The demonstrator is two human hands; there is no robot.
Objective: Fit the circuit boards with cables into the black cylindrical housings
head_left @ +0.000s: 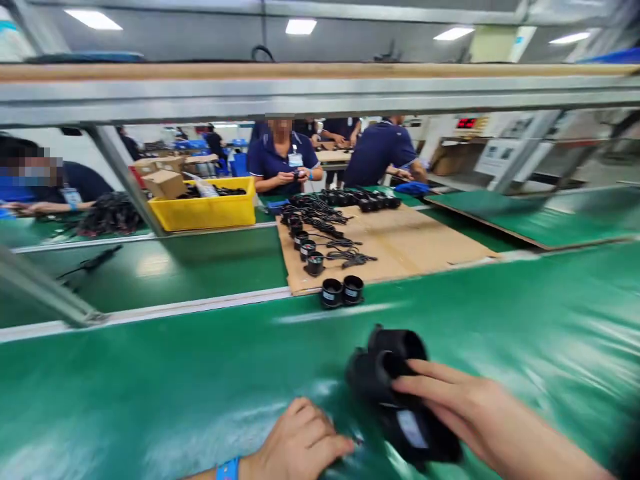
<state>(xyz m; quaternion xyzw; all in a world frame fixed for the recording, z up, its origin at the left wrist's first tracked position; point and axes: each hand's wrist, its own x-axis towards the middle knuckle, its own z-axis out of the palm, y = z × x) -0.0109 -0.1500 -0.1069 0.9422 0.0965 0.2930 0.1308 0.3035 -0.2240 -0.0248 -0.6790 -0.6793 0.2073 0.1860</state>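
Note:
My right hand (pixel 465 403) is closed on a black cylindrical housing (pixel 385 373), with its fingertips at the opening. More black housing parts sit against it, one with a white label (pixel 411 428); blur hides where one part ends and another begins. To the left, my left hand (pixel 300 443) rests low over the green mat (pixel 165 387), its fingers curled in. By its index fingertip there is a tiny dark thing (pixel 358 441), too small to name. Farther forward, two black cup-shaped housings (pixel 342 292) stand upright side by side.
A cardboard sheet (pixel 410 243) carries several black housings with cables (pixel 315 261). At the left stands a yellow bin (pixel 207 210) behind a metal post (pixel 125 177). A shelf beam (pixel 320 97) crosses overhead. Co-workers, including a person (pixel 283 160) in dark blue, are beyond the bench.

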